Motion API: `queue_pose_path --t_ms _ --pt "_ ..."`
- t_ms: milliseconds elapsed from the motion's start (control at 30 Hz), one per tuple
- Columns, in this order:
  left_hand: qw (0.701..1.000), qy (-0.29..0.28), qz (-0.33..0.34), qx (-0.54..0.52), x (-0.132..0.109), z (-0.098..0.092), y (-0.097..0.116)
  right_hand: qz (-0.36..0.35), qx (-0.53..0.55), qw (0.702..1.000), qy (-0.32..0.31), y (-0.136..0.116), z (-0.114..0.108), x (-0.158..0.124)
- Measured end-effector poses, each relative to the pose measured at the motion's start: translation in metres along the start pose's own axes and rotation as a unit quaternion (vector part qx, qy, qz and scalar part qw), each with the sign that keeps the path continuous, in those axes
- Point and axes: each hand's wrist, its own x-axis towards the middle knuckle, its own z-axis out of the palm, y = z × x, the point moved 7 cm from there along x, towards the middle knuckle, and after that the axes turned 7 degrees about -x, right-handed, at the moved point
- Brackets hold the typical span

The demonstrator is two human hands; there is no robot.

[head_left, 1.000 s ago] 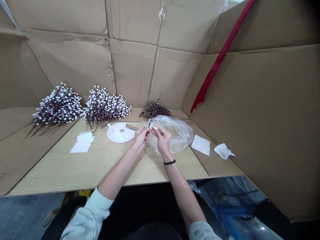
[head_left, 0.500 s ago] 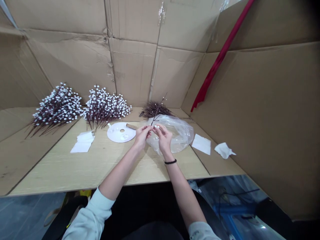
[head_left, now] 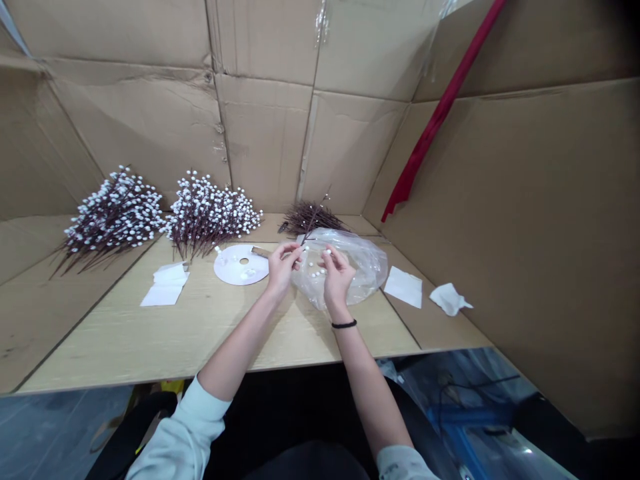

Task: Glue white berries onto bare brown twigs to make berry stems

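My left hand [head_left: 283, 268] pinches the lower end of a thin brown twig [head_left: 314, 220], which rises past the far edge of a transparent plastic bag [head_left: 363, 263]. My right hand [head_left: 336, 277] sits a little to the right over the bag, its fingertips closed on what looks like a small white bead [head_left: 328, 253]. Several more white beads [head_left: 313, 267] show on the plastic between my hands. A black band [head_left: 344, 324] circles my right wrist.
Two bunches of white-budded twigs [head_left: 113, 213] [head_left: 210, 217] and a bunch of bare brown twigs [head_left: 310, 219] lie at the back of a pale wooden board [head_left: 150, 333]. A white disc [head_left: 241, 265], paper sheets [head_left: 165, 285] [head_left: 403, 287] and crumpled tissue [head_left: 449, 299] lie nearby. Cardboard walls [head_left: 250, 133] surround it.
My right hand has moved right, away from my left hand. White beads now show on the plastic between my hands. The twig stays in my left hand.
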Motion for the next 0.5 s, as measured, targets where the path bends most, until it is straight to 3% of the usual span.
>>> queue_pose_path --t_ms 233,500 --pt "0.993 0.012 0.065 0.094 0.000 -0.005 0.007 -0.029 -0.034 0.999 0.029 -0.011 -0.004 -0.003" --pt "0.976 0.002 0.128 0.178 -0.005 0.000 0.014 -0.038 -0.042 0.998 -0.021 -0.017 0.005 -0.009"
